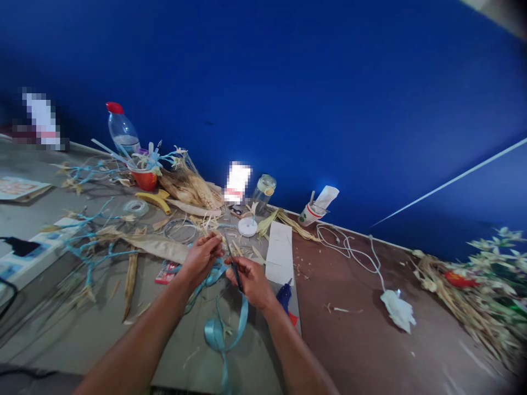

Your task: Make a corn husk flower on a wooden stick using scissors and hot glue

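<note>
My left hand [201,257] is closed in a pinch on a small pale strip of dried husk [214,235], held above the table. My right hand [251,281] is closed on dark scissors [233,262], whose blades point up toward the strip. A light blue ribbon [224,329] loops down from under both hands onto the table. A blue glue gun [285,296] lies just right of my right wrist.
Dried husks [187,189], blue-wrapped wire branches [88,247], a red cup [145,178], a plastic bottle [121,130], a banana [155,201], a tape roll [135,207], a glass jar [263,192], a white paper sheet [280,252], a white cable [349,247] and a husk-flower bunch [481,285] crowd the table.
</note>
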Tool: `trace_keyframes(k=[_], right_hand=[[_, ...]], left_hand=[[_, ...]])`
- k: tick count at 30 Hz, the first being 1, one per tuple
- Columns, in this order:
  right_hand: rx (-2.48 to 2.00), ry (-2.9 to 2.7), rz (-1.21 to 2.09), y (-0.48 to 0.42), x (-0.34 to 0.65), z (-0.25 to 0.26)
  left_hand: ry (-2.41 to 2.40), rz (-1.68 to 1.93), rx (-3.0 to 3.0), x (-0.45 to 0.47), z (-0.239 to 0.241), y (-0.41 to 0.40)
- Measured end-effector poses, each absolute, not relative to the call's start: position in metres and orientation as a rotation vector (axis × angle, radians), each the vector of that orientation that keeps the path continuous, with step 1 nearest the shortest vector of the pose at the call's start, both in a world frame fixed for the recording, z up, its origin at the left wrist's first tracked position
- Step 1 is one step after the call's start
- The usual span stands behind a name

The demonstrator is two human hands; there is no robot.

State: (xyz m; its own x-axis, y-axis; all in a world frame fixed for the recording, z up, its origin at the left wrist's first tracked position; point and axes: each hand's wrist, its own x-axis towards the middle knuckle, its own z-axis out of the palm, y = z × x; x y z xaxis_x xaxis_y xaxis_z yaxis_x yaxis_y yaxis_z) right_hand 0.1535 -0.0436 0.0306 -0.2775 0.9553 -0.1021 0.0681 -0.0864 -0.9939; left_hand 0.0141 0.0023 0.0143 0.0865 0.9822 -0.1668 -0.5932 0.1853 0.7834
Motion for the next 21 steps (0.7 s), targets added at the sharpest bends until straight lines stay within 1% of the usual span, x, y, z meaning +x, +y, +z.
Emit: trace_keyframes(k=[3, 10, 13, 17, 21], right_hand=[[-1.199, -1.443, 1.468, -0.042, 0.154, 0.026], [-1.320, -1.509, 1.332, -0.039, 0.158, 0.016], [-1.455, -1.478, 1.264, -0.038, 0.160, 0.019], [-1.749, -1.621, 0.969, -0.037, 0.164, 0.029], [-1.915, -1.927, 0.723, -0.038, 0.169, 0.040]], left_hand=[[0.807, 1.289, 0.617, 0.014, 0.015, 0.002], [0.837, 1.302, 0.557, 0.015, 0.015, 0.003], [0.885, 1.296, 0.501, 0.015, 0.016, 0.003], [0.864, 1.266, 0.544, 0.016, 0.018, 0.001], [0.828, 1.264, 0.589, 0.017, 0.019, 0.000]])
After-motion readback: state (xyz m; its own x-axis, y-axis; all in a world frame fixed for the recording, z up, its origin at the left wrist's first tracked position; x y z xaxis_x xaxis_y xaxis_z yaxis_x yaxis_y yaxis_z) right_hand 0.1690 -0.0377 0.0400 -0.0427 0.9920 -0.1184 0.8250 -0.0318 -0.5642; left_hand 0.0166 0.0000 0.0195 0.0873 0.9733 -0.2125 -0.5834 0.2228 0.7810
